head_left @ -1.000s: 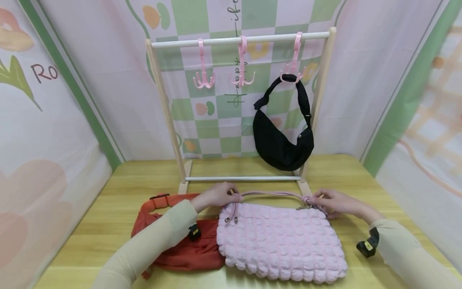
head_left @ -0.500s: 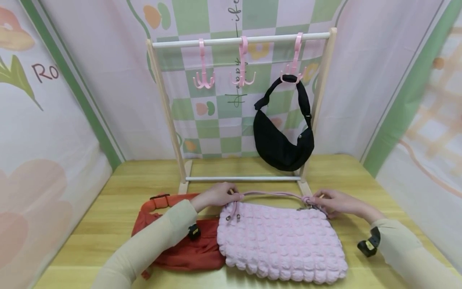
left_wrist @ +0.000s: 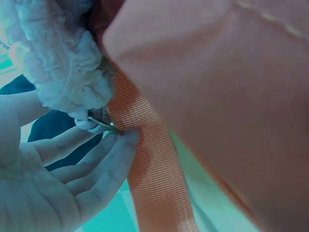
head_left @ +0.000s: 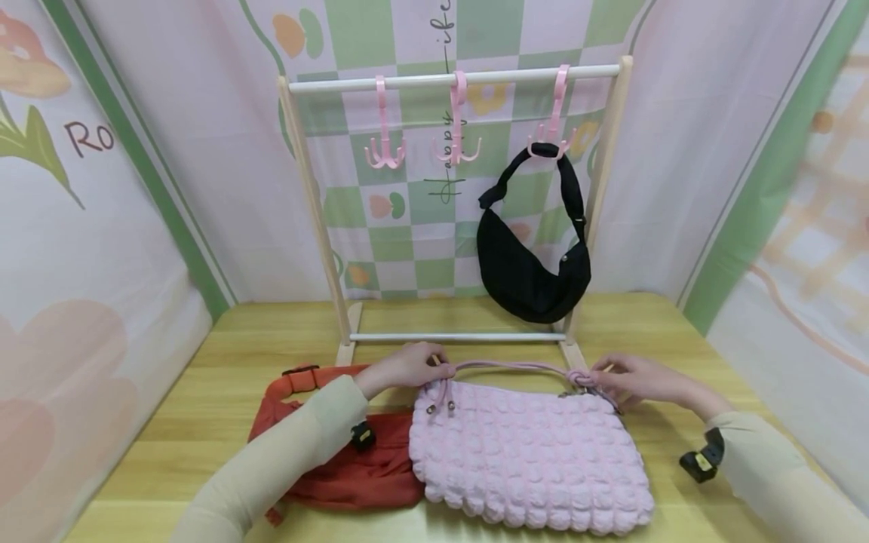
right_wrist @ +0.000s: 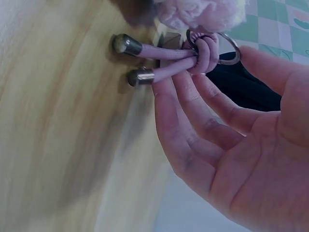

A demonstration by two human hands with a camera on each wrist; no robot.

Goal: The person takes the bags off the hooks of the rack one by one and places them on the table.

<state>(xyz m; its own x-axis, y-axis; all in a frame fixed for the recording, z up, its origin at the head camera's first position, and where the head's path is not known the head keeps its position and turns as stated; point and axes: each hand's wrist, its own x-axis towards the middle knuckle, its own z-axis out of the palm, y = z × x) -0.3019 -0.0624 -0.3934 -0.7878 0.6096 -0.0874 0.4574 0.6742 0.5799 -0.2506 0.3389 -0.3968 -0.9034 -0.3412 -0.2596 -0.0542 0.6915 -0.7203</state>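
A pink puffy handbag lies on the table, its thin cord handle stretched along the top. My left hand holds the handle's left end, near a dangling knot. In the left wrist view, fingertips of the left hand touch a metal ring at the bag's corner. At the other end, my right hand holds the knotted cord. The right wrist view has the right hand with its thumb at the metal ring and fingers under the knot; two metal-tipped cord ends stick out.
A red-orange bag lies under my left forearm, against the pink bag. Behind stands a wooden rack with pink hooks on its white rail. A black shoulder bag hangs from the right hook. Printed curtains surround the table.
Both hands stay at the handle's ends and the bags keep their places. The right wrist shifts very slightly to the right; the view tilts a little.
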